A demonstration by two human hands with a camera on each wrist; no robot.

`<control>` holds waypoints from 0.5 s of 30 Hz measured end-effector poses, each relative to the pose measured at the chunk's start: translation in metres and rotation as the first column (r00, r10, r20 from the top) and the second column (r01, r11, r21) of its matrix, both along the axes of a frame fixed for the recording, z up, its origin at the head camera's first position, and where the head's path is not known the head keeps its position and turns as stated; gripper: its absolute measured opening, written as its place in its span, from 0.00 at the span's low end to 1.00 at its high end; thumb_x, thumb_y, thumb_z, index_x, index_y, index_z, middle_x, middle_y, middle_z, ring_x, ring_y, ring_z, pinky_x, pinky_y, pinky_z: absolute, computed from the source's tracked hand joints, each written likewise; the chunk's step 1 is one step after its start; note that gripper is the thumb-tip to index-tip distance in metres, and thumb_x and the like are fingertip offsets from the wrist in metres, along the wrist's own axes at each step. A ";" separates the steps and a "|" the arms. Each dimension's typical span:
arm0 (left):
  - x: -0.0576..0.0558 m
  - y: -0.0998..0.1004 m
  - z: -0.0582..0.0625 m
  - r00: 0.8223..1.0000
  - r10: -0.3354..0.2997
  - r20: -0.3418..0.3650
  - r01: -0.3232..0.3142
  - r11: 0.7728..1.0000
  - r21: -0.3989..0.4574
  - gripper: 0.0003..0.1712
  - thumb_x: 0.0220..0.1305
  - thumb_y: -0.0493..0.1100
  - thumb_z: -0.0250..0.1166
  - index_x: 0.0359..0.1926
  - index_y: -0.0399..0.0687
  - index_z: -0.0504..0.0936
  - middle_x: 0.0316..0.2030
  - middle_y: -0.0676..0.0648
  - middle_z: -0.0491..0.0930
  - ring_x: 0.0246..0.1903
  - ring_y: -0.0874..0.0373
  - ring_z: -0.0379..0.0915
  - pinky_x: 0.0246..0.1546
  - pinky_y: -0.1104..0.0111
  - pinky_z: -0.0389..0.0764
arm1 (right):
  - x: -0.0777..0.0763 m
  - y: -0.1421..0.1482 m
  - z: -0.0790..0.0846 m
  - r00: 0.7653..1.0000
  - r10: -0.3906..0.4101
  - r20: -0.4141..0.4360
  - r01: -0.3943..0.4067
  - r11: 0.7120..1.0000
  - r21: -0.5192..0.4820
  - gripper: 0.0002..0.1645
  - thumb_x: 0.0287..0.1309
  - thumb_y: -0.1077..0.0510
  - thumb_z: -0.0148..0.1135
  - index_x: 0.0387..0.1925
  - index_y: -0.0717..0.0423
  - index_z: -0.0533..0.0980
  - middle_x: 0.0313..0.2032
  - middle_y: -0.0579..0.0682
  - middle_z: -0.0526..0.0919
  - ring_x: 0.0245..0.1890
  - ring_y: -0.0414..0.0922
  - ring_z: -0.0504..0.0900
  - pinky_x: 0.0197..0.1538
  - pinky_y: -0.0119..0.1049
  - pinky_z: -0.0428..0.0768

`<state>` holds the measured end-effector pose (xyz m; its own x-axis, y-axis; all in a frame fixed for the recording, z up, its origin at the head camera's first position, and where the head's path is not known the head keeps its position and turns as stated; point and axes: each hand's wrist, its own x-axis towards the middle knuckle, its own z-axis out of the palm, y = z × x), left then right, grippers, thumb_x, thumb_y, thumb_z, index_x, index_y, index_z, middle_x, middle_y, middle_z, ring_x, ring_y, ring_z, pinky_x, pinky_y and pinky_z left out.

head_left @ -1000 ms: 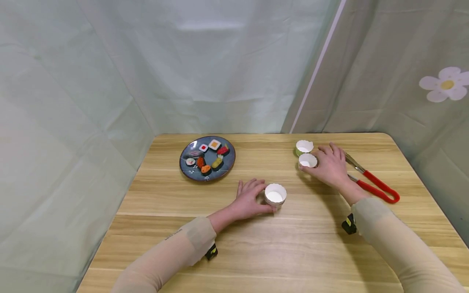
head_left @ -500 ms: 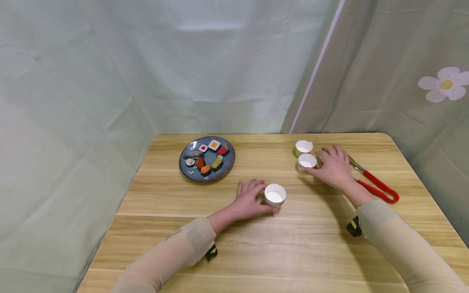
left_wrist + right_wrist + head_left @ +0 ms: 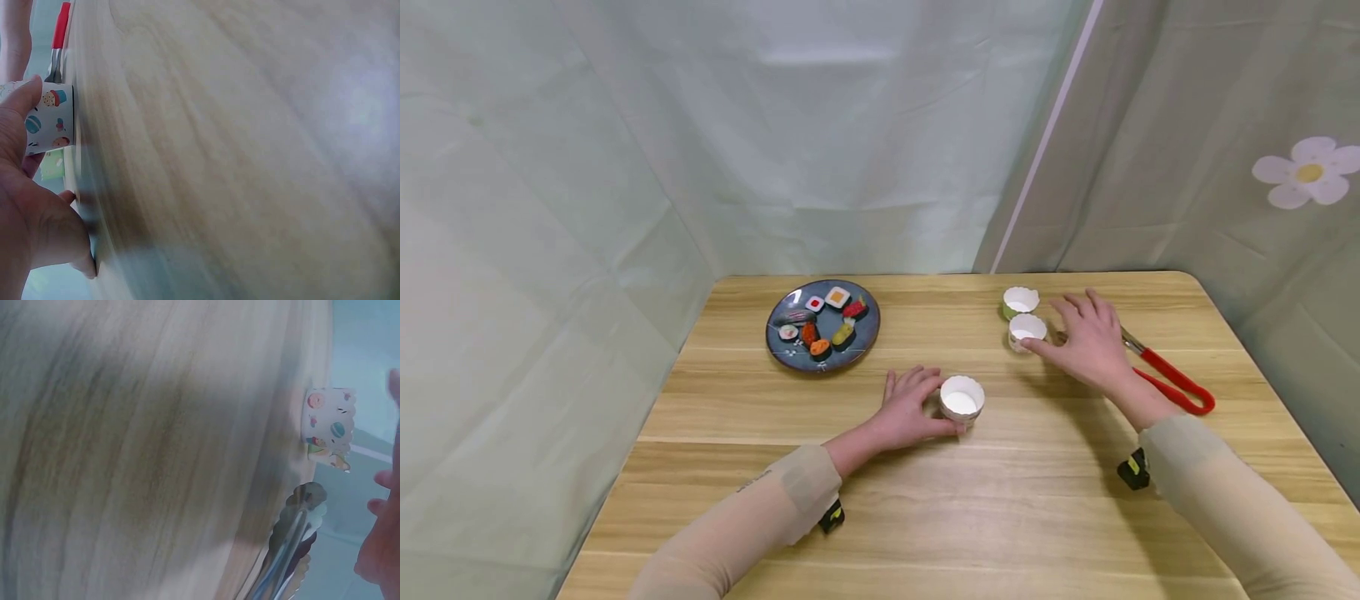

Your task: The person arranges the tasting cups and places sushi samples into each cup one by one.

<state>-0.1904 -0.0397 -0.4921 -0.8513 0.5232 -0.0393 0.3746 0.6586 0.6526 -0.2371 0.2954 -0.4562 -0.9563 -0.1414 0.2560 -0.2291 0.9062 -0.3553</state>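
My left hand [image 3: 908, 419] grips a white paper baking cup [image 3: 962, 397] between thumb and fingers, upright on the table at the middle. Printed cupcakes decorate its side in the left wrist view, where the thumb lies across the cup [image 3: 53, 119]. My right hand [image 3: 1084, 343] hovers with spread fingers just right of a second white baking cup [image 3: 1027, 332]. The right wrist view has that cup [image 3: 328, 419] standing apart from the fingers. Directly behind it stands a green baking cup [image 3: 1020, 303] with a white inside.
Red-handled metal tongs [image 3: 1176, 379] lie on the wooden table [image 3: 1000, 517], partly under my right hand. A dark blue plate [image 3: 829, 321] bearing several sushi pieces sits at the back left. Curtains [image 3: 880, 167] close off the back and sides.
My right hand has let go of the second white cup and drawn slightly to the right, its fingers widening. The left hand and its cup have stayed in place.
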 end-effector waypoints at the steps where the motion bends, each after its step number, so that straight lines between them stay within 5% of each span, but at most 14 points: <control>1: 0.000 0.000 0.000 1.000 0.000 -0.001 0.000 1.000 0.000 0.45 0.53 0.65 0.78 0.69 0.55 0.75 0.73 0.46 0.65 0.77 0.43 0.45 0.73 0.38 0.28 | 0.000 0.000 0.000 1.000 0.006 -0.004 -0.006 1.000 -0.004 0.56 0.57 0.24 0.63 0.71 0.59 0.67 0.73 0.66 0.61 0.76 0.68 0.45 0.74 0.69 0.40; 15: 0.000 -0.001 0.001 1.000 -0.004 0.000 0.004 1.000 -0.005 0.45 0.53 0.65 0.78 0.68 0.55 0.75 0.73 0.46 0.65 0.77 0.43 0.45 0.73 0.38 0.27 | 0.010 -0.020 0.020 0.991 0.131 -0.026 -0.131 0.991 -0.014 0.51 0.60 0.30 0.65 0.74 0.55 0.65 0.74 0.61 0.61 0.77 0.64 0.45 0.73 0.70 0.44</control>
<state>-0.1902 -0.0404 -0.4908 -0.8491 0.5266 -0.0417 0.3776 0.6603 0.6492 -0.2272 0.2756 -0.4361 -0.9231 -0.2610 0.2826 -0.3545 0.8624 -0.3615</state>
